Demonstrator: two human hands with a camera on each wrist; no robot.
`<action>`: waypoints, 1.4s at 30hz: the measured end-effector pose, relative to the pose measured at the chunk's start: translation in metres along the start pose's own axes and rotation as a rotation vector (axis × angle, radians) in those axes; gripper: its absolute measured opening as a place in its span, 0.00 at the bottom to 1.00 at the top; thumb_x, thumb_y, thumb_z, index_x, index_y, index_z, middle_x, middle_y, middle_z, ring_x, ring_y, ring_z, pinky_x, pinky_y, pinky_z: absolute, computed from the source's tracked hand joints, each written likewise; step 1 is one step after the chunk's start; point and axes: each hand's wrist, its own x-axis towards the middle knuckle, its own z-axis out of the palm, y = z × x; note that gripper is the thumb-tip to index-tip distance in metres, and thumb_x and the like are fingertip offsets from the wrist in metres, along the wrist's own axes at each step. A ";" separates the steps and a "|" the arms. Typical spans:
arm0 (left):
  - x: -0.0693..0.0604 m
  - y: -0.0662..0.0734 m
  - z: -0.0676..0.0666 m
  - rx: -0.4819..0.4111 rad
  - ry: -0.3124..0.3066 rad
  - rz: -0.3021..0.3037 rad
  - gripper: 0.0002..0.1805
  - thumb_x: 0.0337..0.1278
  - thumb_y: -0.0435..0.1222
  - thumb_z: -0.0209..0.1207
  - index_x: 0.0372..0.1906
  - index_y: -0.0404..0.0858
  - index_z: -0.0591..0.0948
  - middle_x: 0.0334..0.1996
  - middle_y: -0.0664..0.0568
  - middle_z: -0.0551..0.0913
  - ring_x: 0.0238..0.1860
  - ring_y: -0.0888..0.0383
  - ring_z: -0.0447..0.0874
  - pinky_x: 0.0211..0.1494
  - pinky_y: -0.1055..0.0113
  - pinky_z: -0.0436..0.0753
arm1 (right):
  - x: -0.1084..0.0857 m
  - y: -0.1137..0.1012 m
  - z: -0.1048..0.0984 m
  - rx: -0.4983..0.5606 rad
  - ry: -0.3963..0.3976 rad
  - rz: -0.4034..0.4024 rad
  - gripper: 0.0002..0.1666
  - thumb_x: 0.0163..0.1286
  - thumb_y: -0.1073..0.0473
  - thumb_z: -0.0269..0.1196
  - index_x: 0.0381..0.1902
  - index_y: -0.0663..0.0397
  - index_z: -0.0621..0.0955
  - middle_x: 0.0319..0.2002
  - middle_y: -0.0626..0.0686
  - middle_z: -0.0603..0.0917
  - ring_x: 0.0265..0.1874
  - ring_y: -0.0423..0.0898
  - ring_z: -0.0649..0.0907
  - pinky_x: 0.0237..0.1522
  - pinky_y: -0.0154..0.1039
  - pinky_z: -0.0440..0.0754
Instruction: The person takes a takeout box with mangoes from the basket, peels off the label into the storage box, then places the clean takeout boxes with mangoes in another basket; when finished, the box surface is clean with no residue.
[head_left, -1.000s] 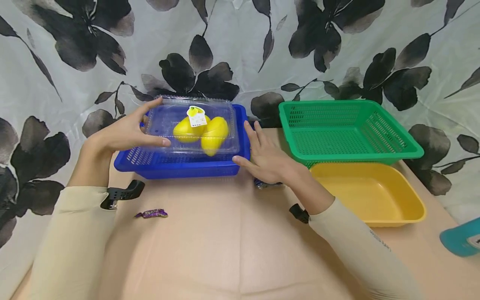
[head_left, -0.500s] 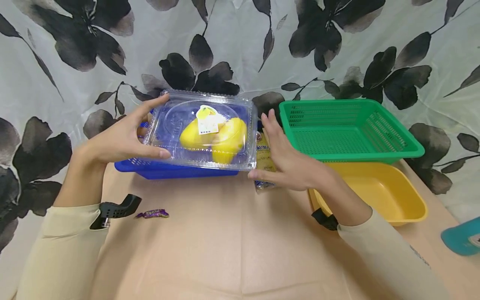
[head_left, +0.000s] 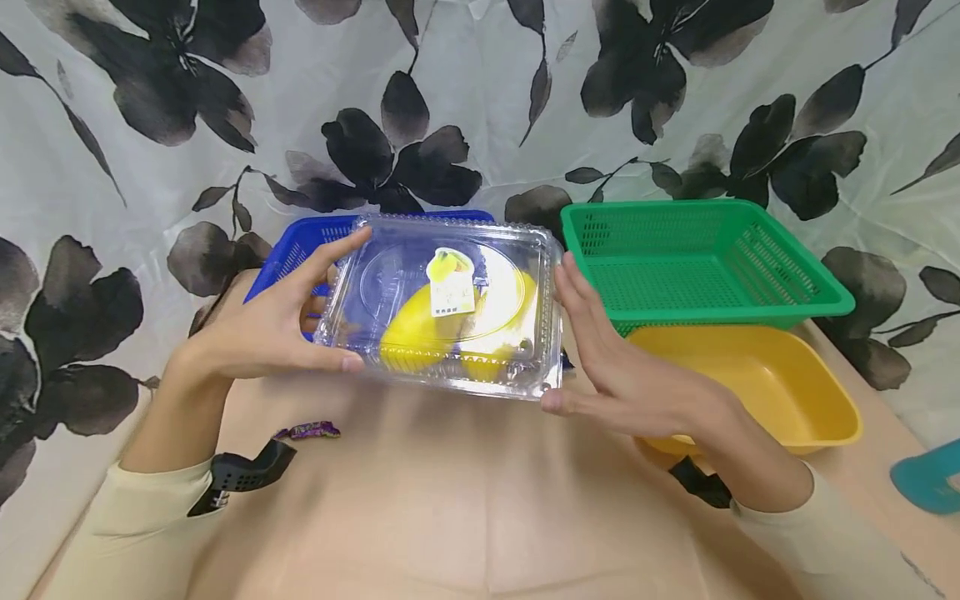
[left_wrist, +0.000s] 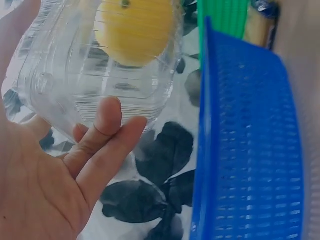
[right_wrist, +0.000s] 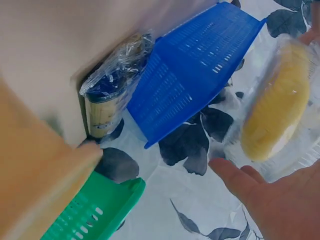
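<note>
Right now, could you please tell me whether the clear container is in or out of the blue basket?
Out: the left hand holds the clear container, and both wrist views show it apart from the blue basket.

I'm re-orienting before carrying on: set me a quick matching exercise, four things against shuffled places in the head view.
Things
1. clear container
2. blue basket
3. wrapped candy
4. yellow tray

Places
A. just below the green basket in the picture
B. partly hidden behind what the hands are handling
C. between the left hand and right hand, with yellow fruit inside
D. beside the left wrist's black band

Pairs: 1-C, 2-B, 3-D, 4-A
</note>
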 end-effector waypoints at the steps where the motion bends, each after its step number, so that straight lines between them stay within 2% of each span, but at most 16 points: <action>1: 0.000 -0.001 0.003 -0.024 -0.013 0.004 0.67 0.47 0.30 0.77 0.82 0.66 0.46 0.58 0.39 0.66 0.50 0.42 0.85 0.47 0.60 0.89 | -0.002 0.000 -0.002 -0.006 -0.005 0.012 0.70 0.70 0.35 0.64 0.79 0.32 0.21 0.79 0.39 0.16 0.81 0.47 0.28 0.75 0.64 0.60; 4: -0.002 -0.003 0.011 -0.013 -0.031 0.006 0.66 0.49 0.33 0.77 0.82 0.65 0.44 0.58 0.38 0.66 0.51 0.42 0.85 0.46 0.59 0.89 | -0.009 0.000 -0.005 -0.006 -0.017 0.047 0.66 0.72 0.35 0.61 0.79 0.30 0.22 0.79 0.38 0.18 0.81 0.46 0.29 0.76 0.65 0.57; 8: -0.004 -0.004 0.021 0.002 -0.051 0.013 0.65 0.49 0.37 0.77 0.82 0.67 0.43 0.59 0.38 0.67 0.53 0.43 0.85 0.46 0.59 0.89 | -0.018 0.000 -0.007 0.005 -0.012 0.076 0.66 0.72 0.35 0.62 0.79 0.29 0.23 0.80 0.37 0.19 0.82 0.47 0.31 0.76 0.66 0.54; 15: -0.010 -0.006 0.033 -0.187 -0.163 0.029 0.63 0.53 0.32 0.73 0.83 0.62 0.43 0.62 0.33 0.62 0.54 0.40 0.84 0.44 0.54 0.90 | -0.035 -0.004 -0.008 0.049 -0.008 0.058 0.68 0.71 0.39 0.65 0.80 0.30 0.24 0.81 0.40 0.21 0.82 0.49 0.33 0.76 0.64 0.54; 19: -0.015 -0.011 0.043 -0.247 -0.212 0.065 0.62 0.55 0.32 0.72 0.83 0.57 0.43 0.62 0.30 0.62 0.54 0.41 0.85 0.45 0.54 0.89 | -0.043 -0.002 -0.008 0.036 -0.020 0.051 0.69 0.70 0.39 0.66 0.80 0.31 0.25 0.82 0.43 0.24 0.82 0.52 0.37 0.75 0.64 0.54; 21: -0.016 -0.011 0.048 -0.259 -0.232 0.061 0.62 0.55 0.31 0.72 0.83 0.57 0.43 0.62 0.30 0.64 0.52 0.42 0.87 0.46 0.54 0.89 | -0.047 0.002 -0.009 0.034 -0.029 0.051 0.69 0.70 0.39 0.67 0.81 0.32 0.25 0.82 0.43 0.25 0.83 0.53 0.37 0.75 0.62 0.54; 27: -0.023 -0.005 0.065 -0.210 -0.252 -0.011 0.63 0.54 0.34 0.75 0.82 0.65 0.44 0.58 0.35 0.71 0.49 0.48 0.88 0.50 0.57 0.88 | -0.063 0.008 -0.008 0.104 -0.051 0.059 0.71 0.69 0.43 0.69 0.81 0.33 0.26 0.82 0.41 0.25 0.83 0.54 0.39 0.73 0.53 0.56; 33: -0.032 -0.006 0.078 -0.118 -0.269 -0.044 0.61 0.54 0.41 0.76 0.81 0.65 0.45 0.52 0.43 0.75 0.46 0.53 0.85 0.51 0.62 0.87 | -0.074 0.011 -0.003 0.132 -0.077 0.108 0.70 0.67 0.42 0.70 0.82 0.32 0.30 0.83 0.42 0.28 0.82 0.54 0.43 0.71 0.49 0.62; 38: -0.034 -0.005 0.085 -0.055 -0.319 -0.004 0.58 0.58 0.47 0.73 0.82 0.63 0.44 0.49 0.47 0.75 0.42 0.56 0.82 0.50 0.64 0.86 | -0.083 0.018 0.003 0.121 -0.131 0.154 0.67 0.69 0.39 0.67 0.83 0.31 0.31 0.83 0.42 0.30 0.82 0.57 0.46 0.71 0.42 0.63; 42: -0.035 -0.005 0.089 -0.013 -0.372 0.014 0.57 0.59 0.52 0.71 0.82 0.62 0.44 0.45 0.51 0.78 0.39 0.59 0.83 0.44 0.65 0.85 | -0.088 0.020 0.010 0.143 -0.178 0.186 0.65 0.70 0.36 0.65 0.83 0.30 0.31 0.83 0.42 0.29 0.82 0.55 0.44 0.69 0.29 0.52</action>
